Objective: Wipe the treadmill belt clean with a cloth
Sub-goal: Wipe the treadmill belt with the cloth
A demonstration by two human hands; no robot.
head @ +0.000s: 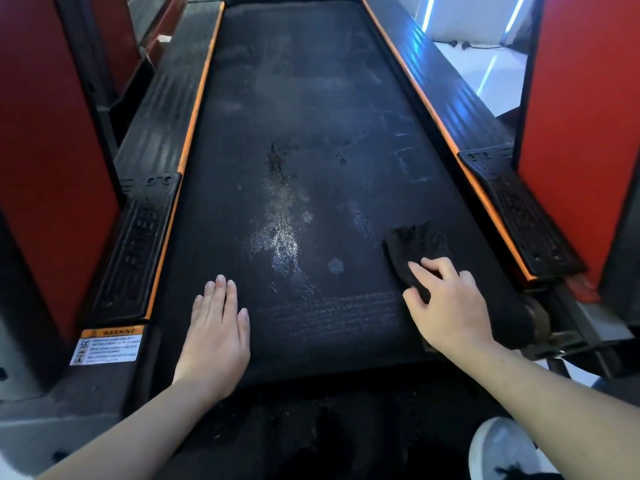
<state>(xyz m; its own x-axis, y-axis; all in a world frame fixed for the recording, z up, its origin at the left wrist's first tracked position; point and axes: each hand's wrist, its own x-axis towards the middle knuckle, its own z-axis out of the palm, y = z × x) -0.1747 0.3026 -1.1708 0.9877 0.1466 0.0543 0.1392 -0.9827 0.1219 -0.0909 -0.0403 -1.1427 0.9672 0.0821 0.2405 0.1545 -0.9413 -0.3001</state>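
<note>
The right hand pinches the dark cloth on the belt; the left hand lies flat, bracing. Sweep leftward across the seemingly wet patch, pressing evenly.

Dim and low in contrast across the dark treadmill belt, brighter toward the upper right. Blown out to white there on the floor, with blue-white streaks of light. Mirrored as a pale blue sheen along the right side rail. Glaring softly off the wet patch mid-belt. Evenly lit on the left hand and right hand, with only faint shadow beneath. Nearly lost, black on black, at the cloth. Bowed by the wide lens at both edges, most plainly along the red panels. Soft and smeared throughout, too soft to read the small print on the warning label.
</note>
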